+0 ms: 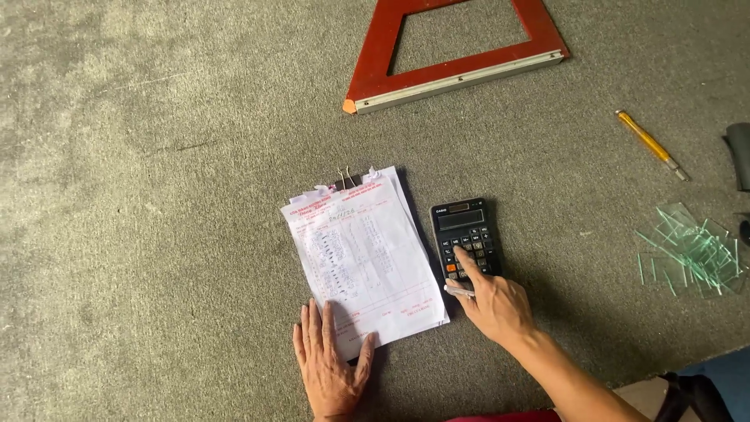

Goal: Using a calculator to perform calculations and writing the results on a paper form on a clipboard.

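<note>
Grey carpet [156, 156] covers the whole table. I see my left hand [332, 367] flat, fingers apart, on the paper stack [363, 258], long side pointing up-left. Right hand [492, 301] clamps a pen [459, 291], finger on the calc [466, 238] just right of it.

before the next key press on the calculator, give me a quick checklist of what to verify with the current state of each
1. Left hand flat on the lower edge of the stack of papers, holding it down: ok.
2. Papers clipped at the top by the binder clip: ok.
3. Right hand on the calculator, index finger touching a key: ok.
4. Pen tucked in the right hand, tip clear of the keys: ok.
5. Reading on the calculator's display: cannot tell, too small.
6. Glass offcuts lie apart from both hands, off to the right: ok.
</note>
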